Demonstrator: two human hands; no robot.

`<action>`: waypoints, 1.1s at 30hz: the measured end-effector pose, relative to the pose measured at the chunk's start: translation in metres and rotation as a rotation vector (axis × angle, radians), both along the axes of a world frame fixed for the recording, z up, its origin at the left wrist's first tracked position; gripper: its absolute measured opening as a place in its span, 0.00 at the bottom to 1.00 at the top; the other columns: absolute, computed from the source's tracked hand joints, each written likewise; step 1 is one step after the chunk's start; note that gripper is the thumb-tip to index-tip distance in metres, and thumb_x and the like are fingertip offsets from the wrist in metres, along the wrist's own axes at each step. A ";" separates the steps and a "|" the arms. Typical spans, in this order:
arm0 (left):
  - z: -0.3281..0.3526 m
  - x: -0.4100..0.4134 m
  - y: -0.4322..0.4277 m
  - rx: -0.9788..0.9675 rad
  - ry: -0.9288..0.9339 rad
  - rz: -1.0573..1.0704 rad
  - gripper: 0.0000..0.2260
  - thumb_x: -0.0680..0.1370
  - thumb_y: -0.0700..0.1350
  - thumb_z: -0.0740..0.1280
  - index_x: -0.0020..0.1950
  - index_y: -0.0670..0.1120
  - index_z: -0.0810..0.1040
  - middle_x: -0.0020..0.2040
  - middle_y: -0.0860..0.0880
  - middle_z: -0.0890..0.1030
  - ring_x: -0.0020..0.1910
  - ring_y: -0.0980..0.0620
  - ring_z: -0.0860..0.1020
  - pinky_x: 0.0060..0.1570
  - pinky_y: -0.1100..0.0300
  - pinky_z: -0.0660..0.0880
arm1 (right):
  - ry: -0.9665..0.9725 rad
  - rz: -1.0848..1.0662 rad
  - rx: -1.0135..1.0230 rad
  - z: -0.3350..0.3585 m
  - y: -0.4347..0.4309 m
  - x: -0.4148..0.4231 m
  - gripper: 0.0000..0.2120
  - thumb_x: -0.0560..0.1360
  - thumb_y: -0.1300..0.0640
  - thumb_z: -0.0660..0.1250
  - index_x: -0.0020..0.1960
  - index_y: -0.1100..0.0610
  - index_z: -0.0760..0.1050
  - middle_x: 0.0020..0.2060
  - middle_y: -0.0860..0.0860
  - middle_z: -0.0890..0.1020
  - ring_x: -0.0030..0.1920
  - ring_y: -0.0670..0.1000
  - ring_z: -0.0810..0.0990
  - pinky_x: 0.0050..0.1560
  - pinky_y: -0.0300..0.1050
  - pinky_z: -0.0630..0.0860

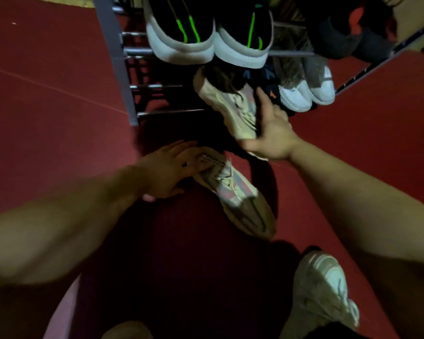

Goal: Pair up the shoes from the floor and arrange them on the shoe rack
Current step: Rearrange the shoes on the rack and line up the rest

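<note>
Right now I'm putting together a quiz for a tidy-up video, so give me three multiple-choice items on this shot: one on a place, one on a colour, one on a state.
1. Where does the beige shoe under the left hand lie? A: on a chair. B: on the red floor. C: in a box.
2. What colour are the stripes on the black shoes on the shoe rack? A: green. B: yellow. C: blue.
3. How are the left hand's fingers? A: in a fist. B: pinching a lace. C: straight and spread on the shoe.
Answers: 1 B, it lies on the floor in front of the rack; 2 A, bright green lines run along the uppers; 3 C, the fingers lie flat on the shoe.
</note>
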State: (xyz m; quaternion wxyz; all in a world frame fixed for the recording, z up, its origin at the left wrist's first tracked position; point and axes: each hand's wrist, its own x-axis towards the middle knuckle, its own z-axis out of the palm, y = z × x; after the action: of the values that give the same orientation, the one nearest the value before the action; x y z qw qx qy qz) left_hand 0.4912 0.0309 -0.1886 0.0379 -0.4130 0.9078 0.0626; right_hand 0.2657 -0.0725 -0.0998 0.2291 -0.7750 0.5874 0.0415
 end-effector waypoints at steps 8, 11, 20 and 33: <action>0.013 -0.078 -0.033 0.245 -0.178 0.017 0.39 0.75 0.62 0.61 0.78 0.53 0.42 0.78 0.45 0.49 0.76 0.44 0.49 0.73 0.47 0.45 | -0.047 -0.348 0.081 -0.019 0.065 -0.134 0.56 0.58 0.45 0.71 0.77 0.50 0.43 0.70 0.60 0.63 0.72 0.60 0.59 0.72 0.53 0.58; 0.016 -0.085 -0.036 0.234 -0.208 0.062 0.38 0.73 0.64 0.62 0.78 0.54 0.49 0.76 0.46 0.56 0.73 0.44 0.58 0.70 0.49 0.56 | 0.061 -0.457 0.200 -0.038 0.078 -0.150 0.54 0.64 0.44 0.73 0.77 0.47 0.39 0.72 0.60 0.61 0.72 0.61 0.60 0.72 0.56 0.57; 0.009 -0.035 0.001 0.198 0.003 0.561 0.41 0.66 0.67 0.69 0.69 0.42 0.67 0.65 0.40 0.70 0.62 0.39 0.70 0.59 0.49 0.68 | 0.170 -0.594 0.186 -0.060 0.057 -0.114 0.52 0.68 0.45 0.73 0.77 0.49 0.39 0.72 0.56 0.59 0.72 0.59 0.59 0.72 0.60 0.55; 0.006 -0.031 0.037 0.502 0.117 0.632 0.56 0.53 0.77 0.45 0.77 0.54 0.39 0.75 0.41 0.55 0.71 0.38 0.61 0.68 0.50 0.61 | 0.323 0.771 0.004 -0.057 0.066 -0.103 0.26 0.75 0.61 0.59 0.72 0.52 0.61 0.70 0.58 0.69 0.71 0.64 0.63 0.64 0.60 0.66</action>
State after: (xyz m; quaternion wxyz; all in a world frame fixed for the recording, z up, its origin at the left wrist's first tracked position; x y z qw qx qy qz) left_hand 0.4601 0.0676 -0.1824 0.0647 -0.6454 0.6932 0.3141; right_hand 0.1626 -0.0068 -0.1572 0.1035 -0.9213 0.2825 0.2464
